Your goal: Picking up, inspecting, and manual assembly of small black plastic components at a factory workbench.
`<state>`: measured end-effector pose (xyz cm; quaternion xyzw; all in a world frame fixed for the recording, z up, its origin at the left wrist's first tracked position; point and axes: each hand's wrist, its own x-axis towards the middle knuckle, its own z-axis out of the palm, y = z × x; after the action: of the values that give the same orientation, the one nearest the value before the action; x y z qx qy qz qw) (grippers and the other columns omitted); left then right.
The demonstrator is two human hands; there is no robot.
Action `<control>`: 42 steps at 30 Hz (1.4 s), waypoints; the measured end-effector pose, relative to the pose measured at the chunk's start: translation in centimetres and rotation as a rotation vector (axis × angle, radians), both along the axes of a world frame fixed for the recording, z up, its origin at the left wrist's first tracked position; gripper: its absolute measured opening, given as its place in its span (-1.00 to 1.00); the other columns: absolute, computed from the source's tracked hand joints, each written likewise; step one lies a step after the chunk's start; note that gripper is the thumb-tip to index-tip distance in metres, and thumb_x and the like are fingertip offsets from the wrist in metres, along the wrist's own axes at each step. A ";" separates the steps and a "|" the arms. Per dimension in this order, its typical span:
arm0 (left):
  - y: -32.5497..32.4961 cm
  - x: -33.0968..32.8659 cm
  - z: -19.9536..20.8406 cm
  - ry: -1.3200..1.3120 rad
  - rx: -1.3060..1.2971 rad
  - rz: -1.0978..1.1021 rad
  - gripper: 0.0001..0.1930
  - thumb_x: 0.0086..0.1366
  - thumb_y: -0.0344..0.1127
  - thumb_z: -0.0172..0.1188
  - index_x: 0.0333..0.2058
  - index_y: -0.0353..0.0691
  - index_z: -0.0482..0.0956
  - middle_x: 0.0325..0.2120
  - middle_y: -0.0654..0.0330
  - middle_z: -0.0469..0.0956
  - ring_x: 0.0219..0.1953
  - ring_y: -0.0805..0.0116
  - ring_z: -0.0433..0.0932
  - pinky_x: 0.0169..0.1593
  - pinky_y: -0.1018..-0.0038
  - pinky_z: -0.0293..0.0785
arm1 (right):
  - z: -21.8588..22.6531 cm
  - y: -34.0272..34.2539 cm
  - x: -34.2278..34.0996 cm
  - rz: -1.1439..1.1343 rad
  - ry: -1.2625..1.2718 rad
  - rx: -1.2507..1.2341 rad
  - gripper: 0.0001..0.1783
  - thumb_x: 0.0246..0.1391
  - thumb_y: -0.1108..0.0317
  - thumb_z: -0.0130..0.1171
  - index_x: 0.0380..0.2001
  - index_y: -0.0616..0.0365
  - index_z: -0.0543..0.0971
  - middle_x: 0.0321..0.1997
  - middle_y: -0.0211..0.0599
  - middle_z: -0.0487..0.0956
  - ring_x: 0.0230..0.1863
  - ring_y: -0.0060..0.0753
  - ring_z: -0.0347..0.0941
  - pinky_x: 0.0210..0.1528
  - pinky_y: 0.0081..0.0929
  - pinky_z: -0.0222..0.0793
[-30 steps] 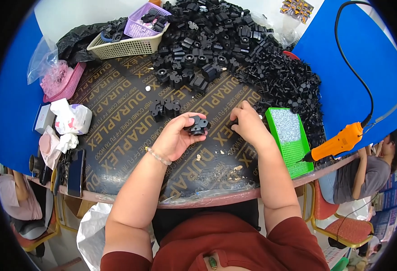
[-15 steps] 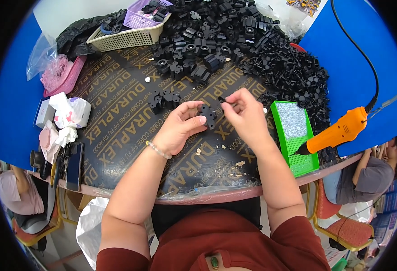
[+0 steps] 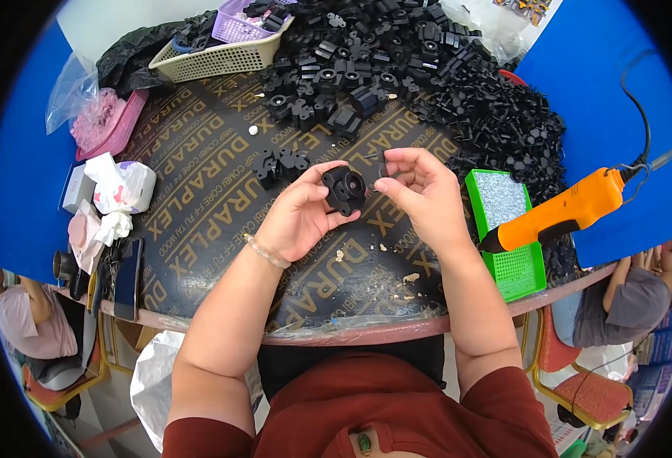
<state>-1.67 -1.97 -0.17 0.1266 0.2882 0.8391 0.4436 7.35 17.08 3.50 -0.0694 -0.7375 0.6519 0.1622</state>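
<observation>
Over the middle of the table, my left hand (image 3: 299, 210) grips a black plastic housing (image 3: 345, 191) with a round opening turned up toward me. Its fingers and thumb hold the piece by its edges. To the right of it, my right hand (image 3: 425, 191) pinches a small thin black plastic piece (image 3: 382, 164) between thumb and fingertips, a short gap away from the housing. Beyond my left hand, several black housings (image 3: 281, 166) stand grouped on the tabletop.
Large heaps of black housings (image 3: 351, 76) and small flat black pieces (image 3: 504, 126) cover the far side. At right, an orange electric screwdriver (image 3: 561, 217) hangs over a green tray (image 3: 534, 271) of small metal parts. Baskets (image 3: 221, 61), tissues (image 3: 126, 187) and a phone (image 3: 127, 278) lie left.
The housing in my left hand has been turned so its round opening shows. My right hand has shifted slightly right with its small piece. The hanging screwdriver has swung left over the tray.
</observation>
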 end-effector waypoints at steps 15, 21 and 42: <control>-0.1 -0.3 -0.9 0.006 0.012 0.056 -0.60 0.30 -0.37 -0.06 0.11 -0.27 0.34 -0.07 -0.02 0.52 -0.07 0.06 0.60 -0.14 0.36 0.59 | -0.3 -0.5 0.6 0.164 0.226 -0.016 -0.61 0.02 0.61 0.28 -0.03 0.26 0.55 -0.05 -0.28 0.56 0.02 -0.41 0.51 0.03 -0.45 0.50; -0.1 -0.1 -0.7 0.011 0.021 -0.034 -0.65 0.33 -0.33 -0.04 0.07 -0.27 0.38 -0.14 0.00 0.56 -0.14 0.08 0.63 -0.24 0.44 0.56 | -0.6 -0.6 0.4 0.245 0.374 0.081 -0.65 -0.03 0.69 0.25 -0.12 0.24 0.62 -0.02 -0.16 0.59 0.10 -0.27 0.51 0.12 -0.34 0.46; -0.4 -0.2 -1.1 -0.059 0.023 -0.170 -0.68 0.44 -0.23 -0.03 0.05 -0.27 0.41 -0.18 0.05 0.58 -0.21 0.10 0.66 -0.30 0.48 0.60 | 0.6 -0.6 0.4 0.281 0.526 0.709 -0.72 -0.18 0.68 0.27 -0.31 0.19 0.63 -0.12 -0.25 0.64 0.06 -0.10 0.55 0.11 -0.27 0.48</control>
<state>-1.88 -2.33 -1.26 0.1308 0.2538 0.8050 0.5200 7.80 16.46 4.08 0.2588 -0.8510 0.3704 0.2679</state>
